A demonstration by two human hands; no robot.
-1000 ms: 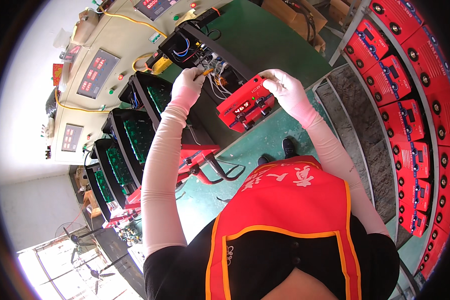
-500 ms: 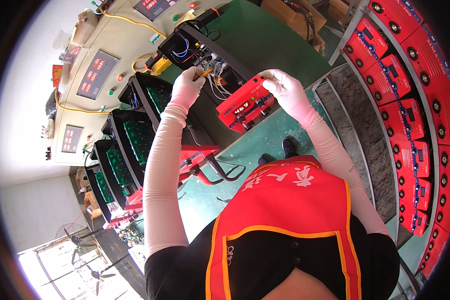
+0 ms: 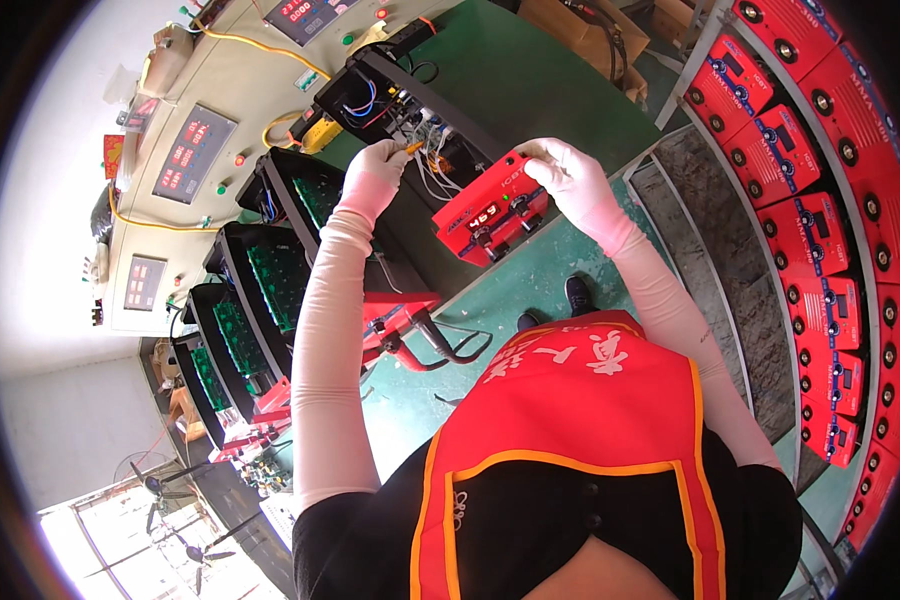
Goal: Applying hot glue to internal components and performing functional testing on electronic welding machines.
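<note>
— Two hands busy. Left hand point(image 3: 378, 170) pinches a small orange-tipped tool point(image 3: 411, 148), fingers together on it, tip by the white wires point(image 3: 428, 172).
— And the right hand point(image 3: 570, 172)?
— Fingers clamped on the red panel point(image 3: 492, 208), tilted off the open black case point(image 3: 410, 105). If that grip slackens, I'd guess its weight tugs the wires loose.

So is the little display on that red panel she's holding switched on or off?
On. The red front panel, held by the right hand, shows lit red digits and a small green light beside them.
</note>
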